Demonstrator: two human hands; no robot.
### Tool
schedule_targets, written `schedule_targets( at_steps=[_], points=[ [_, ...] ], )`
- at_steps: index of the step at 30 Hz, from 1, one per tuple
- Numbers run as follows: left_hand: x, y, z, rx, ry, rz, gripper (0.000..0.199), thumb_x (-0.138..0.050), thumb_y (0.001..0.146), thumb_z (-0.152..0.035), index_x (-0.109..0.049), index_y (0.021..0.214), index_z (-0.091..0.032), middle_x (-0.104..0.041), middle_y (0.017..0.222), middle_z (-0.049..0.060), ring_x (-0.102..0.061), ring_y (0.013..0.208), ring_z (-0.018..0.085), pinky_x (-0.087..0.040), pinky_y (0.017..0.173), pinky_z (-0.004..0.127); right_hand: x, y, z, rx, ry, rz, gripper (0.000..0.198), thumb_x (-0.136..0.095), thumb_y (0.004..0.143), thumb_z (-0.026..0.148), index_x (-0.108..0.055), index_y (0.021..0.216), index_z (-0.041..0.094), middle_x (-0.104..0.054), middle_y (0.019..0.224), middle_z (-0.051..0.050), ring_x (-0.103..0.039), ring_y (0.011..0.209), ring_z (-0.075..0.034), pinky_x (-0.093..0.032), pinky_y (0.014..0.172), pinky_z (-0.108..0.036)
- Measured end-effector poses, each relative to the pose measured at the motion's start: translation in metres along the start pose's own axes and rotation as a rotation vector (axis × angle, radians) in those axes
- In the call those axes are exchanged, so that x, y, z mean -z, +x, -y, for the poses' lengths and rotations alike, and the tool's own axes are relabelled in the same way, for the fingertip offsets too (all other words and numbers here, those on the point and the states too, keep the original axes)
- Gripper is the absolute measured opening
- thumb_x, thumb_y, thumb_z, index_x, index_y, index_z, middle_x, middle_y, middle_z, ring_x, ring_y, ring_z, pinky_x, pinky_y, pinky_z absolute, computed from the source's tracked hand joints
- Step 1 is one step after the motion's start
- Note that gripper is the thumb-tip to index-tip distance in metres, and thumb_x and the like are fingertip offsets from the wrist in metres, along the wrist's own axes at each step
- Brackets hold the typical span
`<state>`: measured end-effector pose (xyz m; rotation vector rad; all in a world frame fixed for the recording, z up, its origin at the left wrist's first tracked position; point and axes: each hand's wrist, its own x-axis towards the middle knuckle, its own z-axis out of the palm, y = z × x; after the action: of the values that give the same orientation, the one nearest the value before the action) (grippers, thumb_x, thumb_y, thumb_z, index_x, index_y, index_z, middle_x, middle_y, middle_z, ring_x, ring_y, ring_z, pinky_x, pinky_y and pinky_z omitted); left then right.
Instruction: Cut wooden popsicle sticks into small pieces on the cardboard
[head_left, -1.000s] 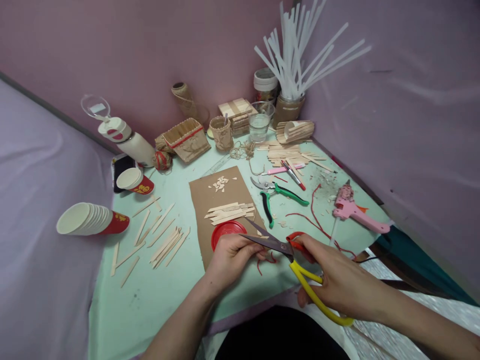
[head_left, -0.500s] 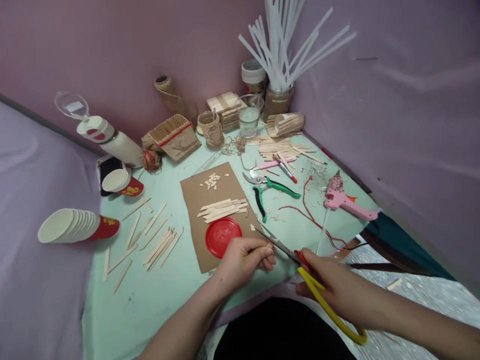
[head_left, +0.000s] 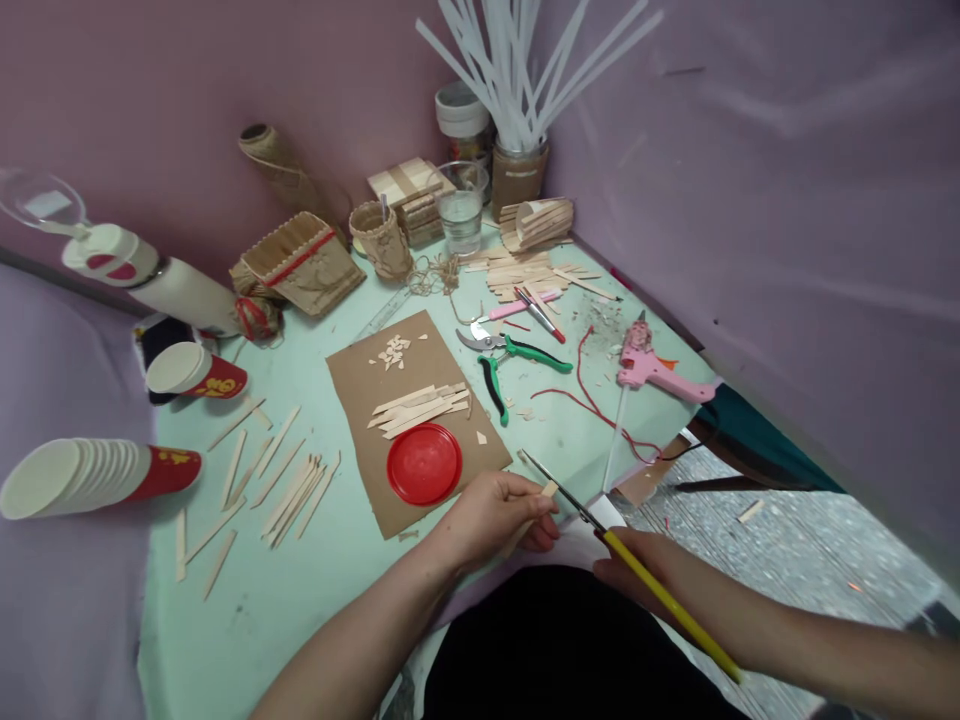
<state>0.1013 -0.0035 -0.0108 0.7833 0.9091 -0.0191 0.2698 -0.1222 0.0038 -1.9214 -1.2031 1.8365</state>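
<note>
My left hand [head_left: 506, 515] pinches a wooden craft stick [head_left: 550, 489] whose tip pokes out past the fingers. Wrapped round a pair of yellow-handled scissors [head_left: 574, 502] is my right hand [head_left: 637, 560]. The blades point up and left, lying against or just beside the stick's tip; they look nearly closed. Just left of my hands, a red round lid [head_left: 424, 464] rests on a brown cardboard sheet [head_left: 360, 385]. Above the lid on that sheet lie several cut sticks [head_left: 420, 408] and a small pile of wood chips [head_left: 394, 351].
Green-handled pruners [head_left: 517, 350], red cord [head_left: 581, 400] and a pink glue gun [head_left: 652, 365] lie to the right. More sticks [head_left: 292, 500] and stacked paper cups [head_left: 97, 475] are at left. A glass of water [head_left: 460, 215] stands at the back near a cardboard box [head_left: 304, 265].
The scissors have turned from flat to edge-on, and their blades have drawn closer together at the stick. The camera view has shifted, moving the table contents left.
</note>
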Motion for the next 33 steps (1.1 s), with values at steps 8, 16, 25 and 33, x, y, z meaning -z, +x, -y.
schedule_targets(
  at_steps=[8, 16, 25, 33],
  points=[
    [0.009, -0.013, -0.002, -0.405, 0.058, -0.082, 0.028, -0.069, 0.076, -0.04, -0.071, 0.076, -0.013, -0.072, 0.069, 0.006, -0.066, 0.064, 0.016, -0.053, 0.068, 0.028, 0.018, 0.011, 0.015, 0.164, 0.285, -0.174, 0.042, -0.056, 0.08, 0.061, -0.04, 0.07, 0.023, -0.035, 0.052, 0.008, -0.03, 0.045, -0.009, -0.027, 0.041, -0.022],
    [0.027, -0.031, -0.009, -0.57, 0.067, -0.215, 0.029, -0.066, 0.078, -0.04, -0.071, 0.08, -0.012, -0.073, 0.074, 0.01, -0.068, 0.065, 0.018, -0.055, 0.065, 0.03, 0.005, 0.064, 0.095, 0.523, 0.866, -0.097, 0.052, -0.061, 0.076, 0.062, -0.03, 0.061, 0.023, -0.024, 0.047, 0.012, -0.015, 0.036, -0.004, -0.013, 0.035, -0.019],
    [0.096, -0.069, -0.03, -0.689, 0.337, -0.761, 0.021, -0.062, 0.081, -0.034, -0.072, 0.081, -0.016, -0.073, 0.074, 0.005, -0.067, 0.076, 0.018, -0.051, 0.081, 0.03, -0.003, 0.14, 0.168, 0.804, 1.036, -0.364, 0.052, -0.068, 0.075, 0.055, -0.029, 0.062, 0.023, -0.022, 0.049, 0.012, -0.016, 0.039, -0.004, -0.013, 0.037, -0.019],
    [0.123, -0.04, -0.043, -0.509, 0.24, -0.726, 0.027, -0.069, 0.074, -0.04, -0.072, 0.082, -0.014, -0.07, 0.07, 0.003, -0.063, 0.065, 0.016, -0.051, 0.065, 0.026, -0.002, 0.166, 0.16, 0.732, 1.086, -0.389, 0.048, -0.065, 0.08, 0.051, -0.03, 0.063, 0.023, -0.021, 0.05, 0.012, -0.013, 0.039, -0.005, -0.009, 0.037, -0.021]
  ],
)
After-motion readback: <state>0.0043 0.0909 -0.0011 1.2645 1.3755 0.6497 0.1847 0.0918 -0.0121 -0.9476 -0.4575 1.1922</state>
